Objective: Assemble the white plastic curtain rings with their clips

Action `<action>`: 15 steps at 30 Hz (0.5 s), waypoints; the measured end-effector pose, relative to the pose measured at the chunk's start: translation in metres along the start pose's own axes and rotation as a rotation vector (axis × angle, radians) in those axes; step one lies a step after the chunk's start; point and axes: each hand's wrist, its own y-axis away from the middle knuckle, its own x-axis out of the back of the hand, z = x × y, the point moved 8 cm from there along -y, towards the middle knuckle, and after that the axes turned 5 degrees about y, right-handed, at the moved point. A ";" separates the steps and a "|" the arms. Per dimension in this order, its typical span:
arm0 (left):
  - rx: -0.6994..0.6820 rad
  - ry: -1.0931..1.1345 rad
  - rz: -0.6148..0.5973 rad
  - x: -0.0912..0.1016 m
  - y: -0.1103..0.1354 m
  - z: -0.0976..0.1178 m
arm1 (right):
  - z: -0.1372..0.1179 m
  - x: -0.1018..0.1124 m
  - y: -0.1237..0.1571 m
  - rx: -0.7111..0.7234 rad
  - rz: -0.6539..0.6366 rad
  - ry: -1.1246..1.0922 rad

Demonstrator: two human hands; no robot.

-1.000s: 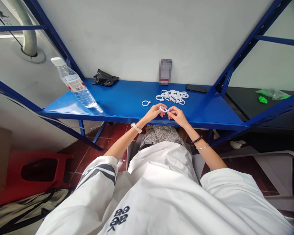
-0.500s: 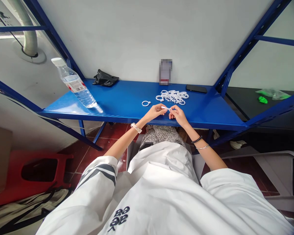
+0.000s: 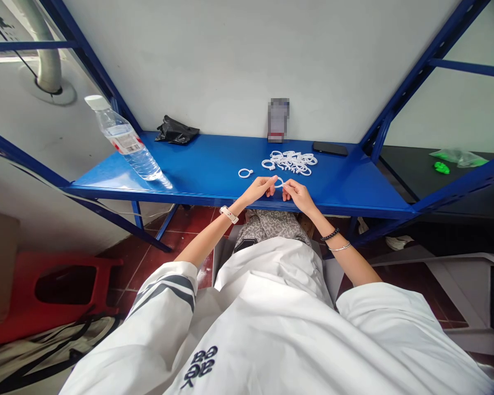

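Observation:
Between my hands, just above the front part of the blue table (image 3: 197,164), is a white plastic ring (image 3: 279,182). My left hand (image 3: 263,188) pinches its left side, and my right hand (image 3: 296,194) pinches its right side. The fingers partly hide the ring. A single white ring with a small knob (image 3: 245,173) lies on the table just beyond my left hand. Farther back, beyond my right hand, is a loose pile of similar white rings (image 3: 292,162).
A clear water bottle (image 3: 125,140) stands at the left of the table. A crumpled black bag (image 3: 176,130) lies at the back left. A dark phone (image 3: 330,148) lies at the back right, and a blurred upright item (image 3: 278,120) leans against the wall. Blue frame posts (image 3: 420,71) flank the table.
The ring in my hands has turned from edge-on, so its round opening now shows. My fingers have shifted slightly apart around it.

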 end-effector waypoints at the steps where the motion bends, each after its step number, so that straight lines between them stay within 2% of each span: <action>1: 0.006 0.000 0.006 0.000 0.000 -0.001 | -0.001 0.000 0.000 0.006 0.000 0.016; 15: 0.027 0.065 0.023 0.002 -0.001 -0.004 | 0.000 -0.001 0.001 -0.005 0.005 0.082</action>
